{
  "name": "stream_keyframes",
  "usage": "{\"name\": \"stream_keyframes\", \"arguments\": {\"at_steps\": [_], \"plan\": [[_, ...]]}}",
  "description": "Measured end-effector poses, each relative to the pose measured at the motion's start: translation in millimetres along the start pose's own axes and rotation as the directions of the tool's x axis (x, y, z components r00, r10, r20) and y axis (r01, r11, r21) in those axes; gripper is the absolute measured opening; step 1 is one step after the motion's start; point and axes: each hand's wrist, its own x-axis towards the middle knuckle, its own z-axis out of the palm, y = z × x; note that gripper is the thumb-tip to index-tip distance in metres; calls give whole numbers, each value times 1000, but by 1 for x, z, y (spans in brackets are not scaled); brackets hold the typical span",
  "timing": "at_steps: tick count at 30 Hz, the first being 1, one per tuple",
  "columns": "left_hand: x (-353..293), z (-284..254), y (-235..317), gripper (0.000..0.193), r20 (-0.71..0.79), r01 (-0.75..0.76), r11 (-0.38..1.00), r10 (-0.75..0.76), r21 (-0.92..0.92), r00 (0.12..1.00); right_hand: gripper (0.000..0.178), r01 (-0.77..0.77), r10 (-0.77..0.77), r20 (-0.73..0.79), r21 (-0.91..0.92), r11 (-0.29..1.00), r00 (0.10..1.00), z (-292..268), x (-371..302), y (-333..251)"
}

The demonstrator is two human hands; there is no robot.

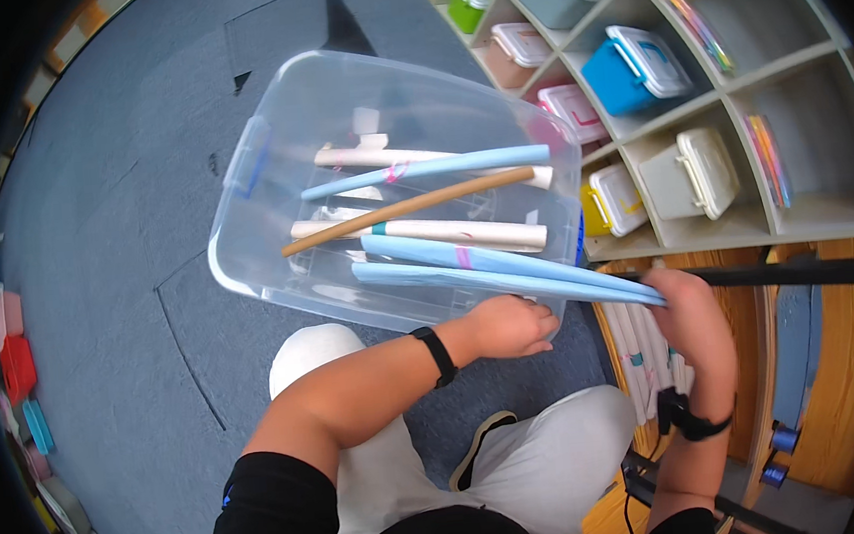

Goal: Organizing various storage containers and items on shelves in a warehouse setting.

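Note:
My right hand (686,309) is closed around the ends of two light-blue paper rolls (508,274), one with a pink band. They slant over the near right rim of a clear plastic bin (247,271), their far ends above its inside. At the bin's near right corner my left hand (508,327) curls its fingers on the rim. Inside the bin lie a brown roll (407,209), another light-blue roll (439,167) with a pink band, and white rolls (470,233). The right fingertips are partly hidden.
Cubby shelves (661,239) on the right hold lidded boxes, among them a blue box (623,76). Below, more white rolls (636,351) stand in a wooden cabinet (739,343) behind a dark bar (799,274). Small coloured bins (18,367) line the far left of the grey-blue floor (156,389).

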Motion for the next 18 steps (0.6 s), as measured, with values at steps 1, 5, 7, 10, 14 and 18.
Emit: {"name": "stream_keyframes", "arguments": {"at_steps": [1,5,7,10,14,18], "plan": [[10,-11,11,29,-9,-98,991,97,-97,995,13,-36,36,-53,8,999,998,-21,-17,8],[4,-86,35,49,-430,-250,961,276,117,859,20,-243,245,-176,29,970,954,-58,-89,9],[2,-111,24,60,-444,-176,967,242,185,863,22,-250,243,-209,-8,968,947,-60,-112,1],[1,-137,15,78,-357,70,926,73,370,931,26,-203,192,-258,-15,979,947,-59,-134,-14],[10,-136,10,87,-208,51,948,17,313,978,29,-251,240,-288,-2,968,927,-60,-163,-17],[37,-128,5,46,-74,-152,970,168,189,983,42,-380,331,-341,-89,921,880,-57,-201,1]]}}
